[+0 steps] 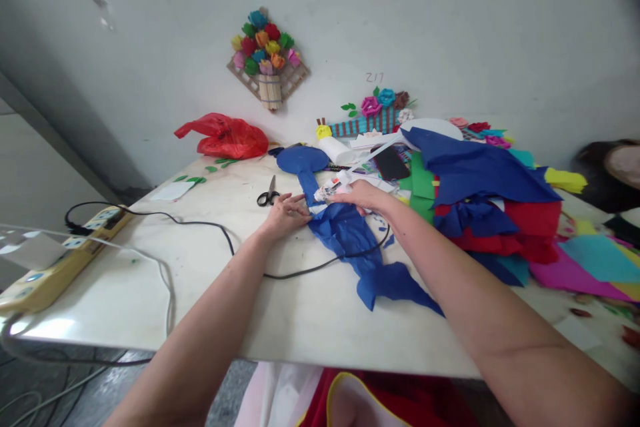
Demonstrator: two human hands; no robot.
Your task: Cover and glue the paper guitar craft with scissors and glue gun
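On the surface (310, 320), crumpled blue paper (345, 233) lies beside the left hand (286, 215), apparently for steadying; whether that grip pinches is unclear. The right hand (364, 195) pinches a white tool (331, 188), apparently for control.

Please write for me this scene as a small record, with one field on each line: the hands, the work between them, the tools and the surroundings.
Left hand: hand with fingertips at the lower end of a blue strip
Right hand: hand holding what looks like a white glue gun
Work: blue disc above the strip; crumpled blue paper below
Cord: black cord crossing the paper
Tool nearby: black-handled scissors
Left side: yellow power strip
Behind: red plastic bag
Wall: flower ornament
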